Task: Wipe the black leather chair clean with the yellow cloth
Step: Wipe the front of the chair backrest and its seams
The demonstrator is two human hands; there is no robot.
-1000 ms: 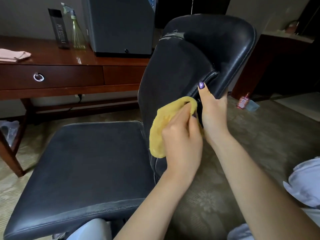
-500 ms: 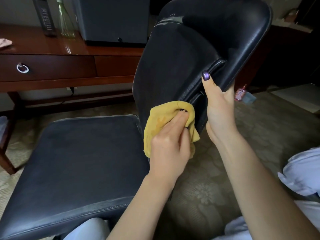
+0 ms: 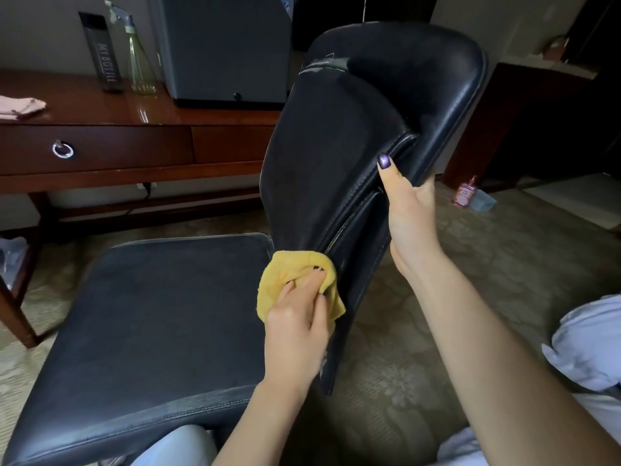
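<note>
You are gripping the yellow cloth (image 3: 280,275) with your left hand (image 3: 295,319), fingers curled into the bunched fabric, and pressing it against the lower side edge of the backrest (image 3: 329,146) of the black leather chair (image 3: 437,82), just beside the rear corner of the seat (image 3: 151,314). Your right hand (image 3: 408,213) is clasping the backrest's edge higher up, thumb lying along the stitched seam (the other fingers are wrapping behind, out of sight). The chair is standing on patterned carpet (image 3: 504,264) before a wooden desk (image 3: 100,111), which is carrying a spray bottle (image 3: 139,58), a dark bottle (image 3: 102,55) and a folded pink cloth (image 3: 20,105).
</note>
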